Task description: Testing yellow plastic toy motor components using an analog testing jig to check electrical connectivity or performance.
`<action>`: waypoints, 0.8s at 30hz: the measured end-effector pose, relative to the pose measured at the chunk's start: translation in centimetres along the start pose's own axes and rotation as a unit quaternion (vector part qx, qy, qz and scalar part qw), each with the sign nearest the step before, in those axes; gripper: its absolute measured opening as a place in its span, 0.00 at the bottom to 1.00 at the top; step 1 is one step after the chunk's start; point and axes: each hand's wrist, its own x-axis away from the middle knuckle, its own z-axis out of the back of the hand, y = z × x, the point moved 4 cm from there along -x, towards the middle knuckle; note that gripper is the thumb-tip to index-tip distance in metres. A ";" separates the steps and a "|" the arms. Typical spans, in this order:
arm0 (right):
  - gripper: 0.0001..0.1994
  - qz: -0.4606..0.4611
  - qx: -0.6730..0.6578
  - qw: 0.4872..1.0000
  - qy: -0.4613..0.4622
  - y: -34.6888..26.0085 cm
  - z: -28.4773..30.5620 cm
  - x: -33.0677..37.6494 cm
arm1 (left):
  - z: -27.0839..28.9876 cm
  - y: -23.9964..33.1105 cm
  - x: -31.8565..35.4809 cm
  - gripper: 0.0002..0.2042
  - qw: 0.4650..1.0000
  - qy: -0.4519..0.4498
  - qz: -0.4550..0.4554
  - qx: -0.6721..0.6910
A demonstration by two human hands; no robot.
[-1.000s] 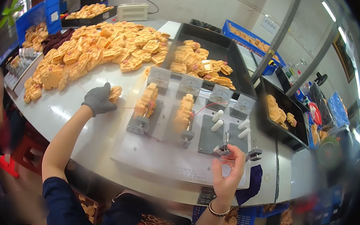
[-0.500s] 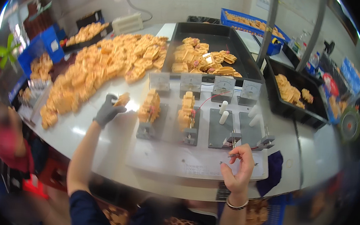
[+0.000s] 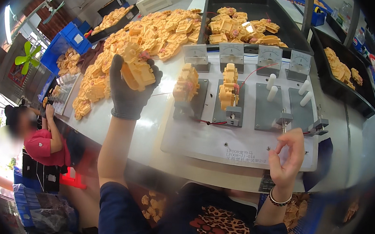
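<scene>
My left hand (image 3: 127, 98), in a grey glove, is closed around an orange-yellow plastic housing (image 3: 137, 72) and holds it up left of the test fixture. My bare right hand (image 3: 287, 159) has its fingers curled in a pinch just below the metal clamp (image 3: 285, 119) of the third grey plate (image 3: 265, 106). What the pinch holds, if anything, is hidden. White pegs (image 3: 272, 87) stand on that plate, and more pegs (image 3: 305, 93) on the fourth. Similar housings are mounted on the first (image 3: 186, 82) and second (image 3: 229, 87) plates. Small panel meters (image 3: 269, 57) stand behind the plates.
A large heap of housings (image 3: 159, 31) covers the left back of the table. A black tray (image 3: 287, 26) with more housings lies behind the meters; another black tray (image 3: 352, 92) is at right. A co-worker in a red shirt (image 3: 46, 147) sits at far left, beside blue bins (image 3: 72, 39).
My left hand has brought the housing up and closer to the camera, and now wraps it more fully. My right hand stays by the third plate's clamp. The whole view has shifted.
</scene>
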 end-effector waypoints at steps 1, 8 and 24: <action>0.16 0.006 0.008 1.000 0.002 -0.2 0.0 -0.1 | -0.5 0.0 0.5 0.29 1.000 0.009 0.004 -0.014; 0.16 -0.012 0.013 1.000 0.011 -0.5 0.2 0.3 | -4.8 -1.1 0.7 0.26 0.997 -0.069 0.034 -0.012; 0.17 0.023 0.040 0.999 -0.002 -1.0 0.3 -0.2 | -18.5 -16.2 -10.2 0.42 0.749 -0.300 -0.077 -0.586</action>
